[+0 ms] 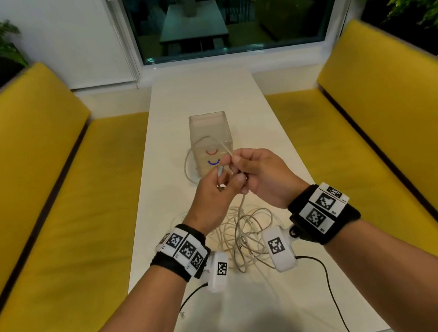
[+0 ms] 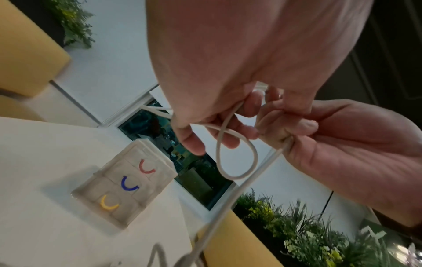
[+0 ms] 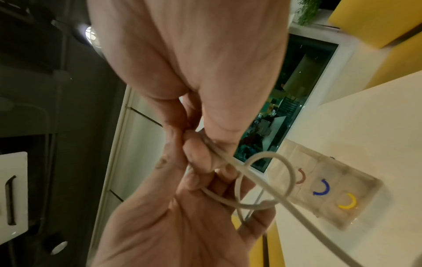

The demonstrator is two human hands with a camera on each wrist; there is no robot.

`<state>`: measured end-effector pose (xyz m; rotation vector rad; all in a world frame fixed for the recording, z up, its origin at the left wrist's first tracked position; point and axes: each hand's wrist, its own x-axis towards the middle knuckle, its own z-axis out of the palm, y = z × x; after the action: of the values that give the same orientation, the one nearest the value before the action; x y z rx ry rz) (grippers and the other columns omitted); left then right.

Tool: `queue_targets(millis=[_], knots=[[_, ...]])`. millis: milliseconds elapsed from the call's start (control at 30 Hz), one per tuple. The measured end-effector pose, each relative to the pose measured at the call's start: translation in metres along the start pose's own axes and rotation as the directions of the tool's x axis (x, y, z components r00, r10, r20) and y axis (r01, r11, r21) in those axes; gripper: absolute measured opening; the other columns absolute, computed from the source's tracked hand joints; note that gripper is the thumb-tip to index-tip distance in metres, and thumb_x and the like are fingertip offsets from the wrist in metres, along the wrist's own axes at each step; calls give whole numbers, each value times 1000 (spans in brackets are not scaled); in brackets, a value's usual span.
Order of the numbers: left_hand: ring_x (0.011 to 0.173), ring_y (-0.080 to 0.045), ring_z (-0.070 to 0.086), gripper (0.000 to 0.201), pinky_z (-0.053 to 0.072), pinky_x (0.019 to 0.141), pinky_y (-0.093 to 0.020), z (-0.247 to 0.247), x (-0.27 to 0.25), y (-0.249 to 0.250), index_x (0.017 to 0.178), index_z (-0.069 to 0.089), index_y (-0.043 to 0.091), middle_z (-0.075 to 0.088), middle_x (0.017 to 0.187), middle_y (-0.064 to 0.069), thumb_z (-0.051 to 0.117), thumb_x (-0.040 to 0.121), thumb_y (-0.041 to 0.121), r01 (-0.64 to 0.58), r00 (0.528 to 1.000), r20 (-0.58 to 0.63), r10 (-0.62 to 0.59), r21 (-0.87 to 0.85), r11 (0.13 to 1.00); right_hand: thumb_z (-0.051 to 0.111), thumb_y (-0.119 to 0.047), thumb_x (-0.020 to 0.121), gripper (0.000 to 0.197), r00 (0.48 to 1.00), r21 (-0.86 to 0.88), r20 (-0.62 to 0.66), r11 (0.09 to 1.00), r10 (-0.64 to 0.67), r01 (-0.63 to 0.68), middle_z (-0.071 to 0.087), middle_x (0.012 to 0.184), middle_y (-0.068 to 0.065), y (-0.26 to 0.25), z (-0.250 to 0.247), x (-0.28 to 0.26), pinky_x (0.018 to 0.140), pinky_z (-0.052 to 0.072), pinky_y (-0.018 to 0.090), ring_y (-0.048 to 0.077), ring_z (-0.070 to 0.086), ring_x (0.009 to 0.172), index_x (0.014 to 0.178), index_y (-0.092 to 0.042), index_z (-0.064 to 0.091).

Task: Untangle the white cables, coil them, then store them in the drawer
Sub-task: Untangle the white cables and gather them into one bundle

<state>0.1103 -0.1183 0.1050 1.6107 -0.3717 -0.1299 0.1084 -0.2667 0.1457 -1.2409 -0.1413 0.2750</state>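
white table [image 1: 281, 157]: drawer unit [image 1: 208, 128] beyond tangled cables [image 1: 247, 235], yellow benches [image 1: 46, 190] flanking.

Your white cables [image 1: 246, 235] look like smooth, matt rubbery plastic, slightly greyed. The drawer unit [image 1: 210, 133] near the table's far end is translucent frosted plastic; its curved handles [image 2: 128, 184] are glossy coloured plastic. The table [image 1: 275, 157] top is smooth, matt white. The benches [image 1: 46, 190] along both long edges show matt yellow cloth.
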Motion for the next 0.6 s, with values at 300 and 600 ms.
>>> queue_targets(millis=[300,600], knots=[[77,-27,71,34,59,75,-36,2,-2,-3,68,51,17,72,77,-17,73,85,-3,61,996,-72,-52,132,989,65,0,91,13,955,-219,-201,960,-219,174,75,95,2,6,2,-5,65,48,13,-3,68,75,100,8,71],[61,-21,68,54,54,54,-34,-6,4,15,61,29,20,66,75,-30,71,86,-4,39,946,-322,-44,-23,999,74,-25,89,33,977,-400,-195,916,-85,-1,57,81,0,49,-17,-9,55,43,21,8,52,64,119,-16,65]])
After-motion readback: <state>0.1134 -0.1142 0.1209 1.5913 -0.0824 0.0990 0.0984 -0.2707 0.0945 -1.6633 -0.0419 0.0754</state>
